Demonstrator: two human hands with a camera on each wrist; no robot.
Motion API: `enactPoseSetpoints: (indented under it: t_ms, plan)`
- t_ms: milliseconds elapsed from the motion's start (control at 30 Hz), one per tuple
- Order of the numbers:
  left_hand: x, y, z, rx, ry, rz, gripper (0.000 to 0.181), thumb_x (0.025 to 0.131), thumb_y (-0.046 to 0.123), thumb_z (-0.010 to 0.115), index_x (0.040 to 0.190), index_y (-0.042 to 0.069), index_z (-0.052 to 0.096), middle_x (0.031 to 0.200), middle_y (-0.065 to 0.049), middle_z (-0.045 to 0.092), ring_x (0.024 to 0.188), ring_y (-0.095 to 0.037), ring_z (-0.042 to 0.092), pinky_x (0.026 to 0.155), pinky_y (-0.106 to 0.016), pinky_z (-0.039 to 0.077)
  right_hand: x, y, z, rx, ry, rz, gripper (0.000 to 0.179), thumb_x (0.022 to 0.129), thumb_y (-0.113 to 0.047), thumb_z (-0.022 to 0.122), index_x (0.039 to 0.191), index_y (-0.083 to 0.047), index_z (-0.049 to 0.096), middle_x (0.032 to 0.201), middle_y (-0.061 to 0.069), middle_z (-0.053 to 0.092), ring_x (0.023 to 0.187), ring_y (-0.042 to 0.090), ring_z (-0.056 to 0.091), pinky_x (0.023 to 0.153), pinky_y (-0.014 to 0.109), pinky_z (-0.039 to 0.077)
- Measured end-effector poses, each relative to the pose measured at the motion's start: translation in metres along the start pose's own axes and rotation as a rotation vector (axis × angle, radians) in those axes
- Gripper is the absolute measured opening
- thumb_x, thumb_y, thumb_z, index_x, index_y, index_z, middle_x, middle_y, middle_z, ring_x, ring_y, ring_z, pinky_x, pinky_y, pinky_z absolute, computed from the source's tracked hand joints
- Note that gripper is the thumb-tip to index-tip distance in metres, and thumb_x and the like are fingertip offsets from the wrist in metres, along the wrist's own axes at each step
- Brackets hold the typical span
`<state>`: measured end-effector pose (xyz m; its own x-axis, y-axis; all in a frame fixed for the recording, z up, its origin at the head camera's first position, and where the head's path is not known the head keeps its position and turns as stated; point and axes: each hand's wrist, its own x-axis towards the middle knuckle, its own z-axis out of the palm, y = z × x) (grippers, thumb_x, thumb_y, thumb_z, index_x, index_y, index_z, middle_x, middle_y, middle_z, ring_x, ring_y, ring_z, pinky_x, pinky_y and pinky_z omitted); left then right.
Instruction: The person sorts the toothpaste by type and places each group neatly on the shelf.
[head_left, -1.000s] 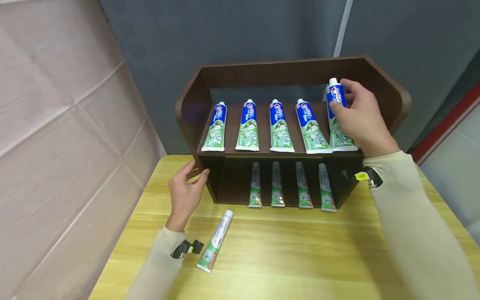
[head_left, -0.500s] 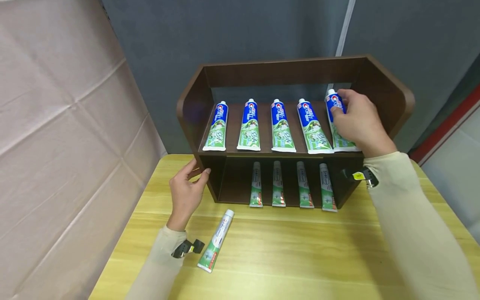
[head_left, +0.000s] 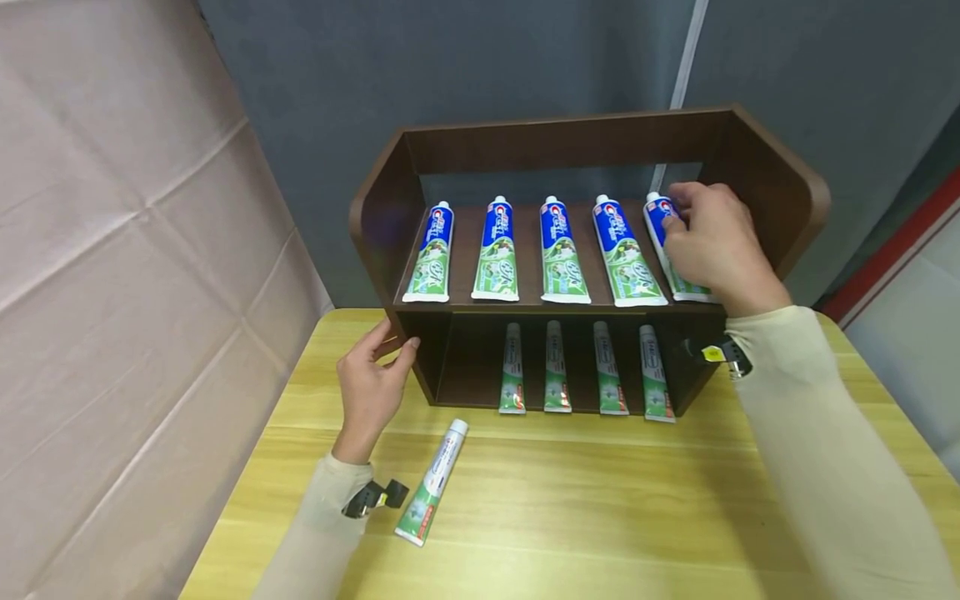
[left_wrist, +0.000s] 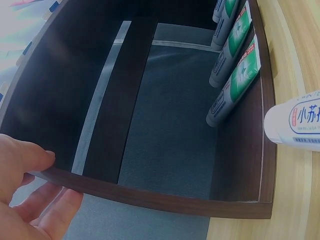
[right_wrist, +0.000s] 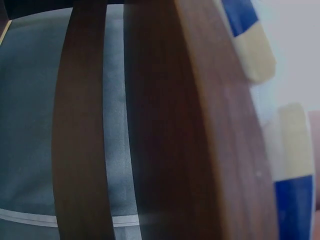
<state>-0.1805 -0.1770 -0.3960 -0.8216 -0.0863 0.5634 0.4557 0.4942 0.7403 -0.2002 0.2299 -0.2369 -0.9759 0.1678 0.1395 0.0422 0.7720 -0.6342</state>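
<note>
My right hand (head_left: 716,242) pinches a blue-and-green toothpaste tube (head_left: 658,210) at the right end of the brown shelf's (head_left: 562,148) upper level. The tube's flat end rests by the front edge; part of it is hidden behind the hand. Four-sided views aside, several like tubes (head_left: 564,254) lie in a row to its left, caps toward the back. With thumb and fingers on either side, my left hand (head_left: 372,387) grips the shelf's left side panel (left_wrist: 150,199). On the table near that wrist lies a white-and-green toothpaste tube (head_left: 433,483).
Several grey-and-green toothpaste tubes (head_left: 555,371) stand in a row on the lower level, toward its right. The shelf sits on a yellow wood-grain table (head_left: 570,508). Behind it hangs a dark grey cloth (head_left: 450,67), and a pale cloth wall (head_left: 135,292) rises at the left.
My right hand has lowered the blue-and-green tube's cap end toward the shelf and moved it slightly left. My left hand has stayed on the side panel.
</note>
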Motion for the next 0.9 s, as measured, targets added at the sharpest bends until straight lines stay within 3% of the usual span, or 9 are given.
enactPoseSetpoints:
  t_ms: [533,900]
  plan:
    - [0.0,0.001,0.0,0.002,0.008,0.007,0.036,0.093,0.01,0.081,0.128,0.013,0.077,0.119,-0.013,0.079,0.098,-0.031,0.081,0.077,-0.047,0.066,-0.015,-0.001,-0.001,0.027,0.073,-0.031,0.061,0.109,-0.026,0.049,0.166,-0.008,0.034,0.157,0.026,0.043,0.141,0.045,0.047,0.117,0.065,0.044]
    - [0.0,0.002,0.0,0.005,0.004,0.008,0.036,0.093,0.011,0.081,0.129,0.012,0.077,0.12,-0.012,0.079,0.098,-0.03,0.081,0.077,-0.04,0.066,-0.048,-0.009,-0.001,0.078,0.141,-0.128,0.06,0.108,-0.028,0.055,0.162,-0.009,0.041,0.155,0.021,0.047,0.136,0.039,0.053,0.118,0.062,0.047]
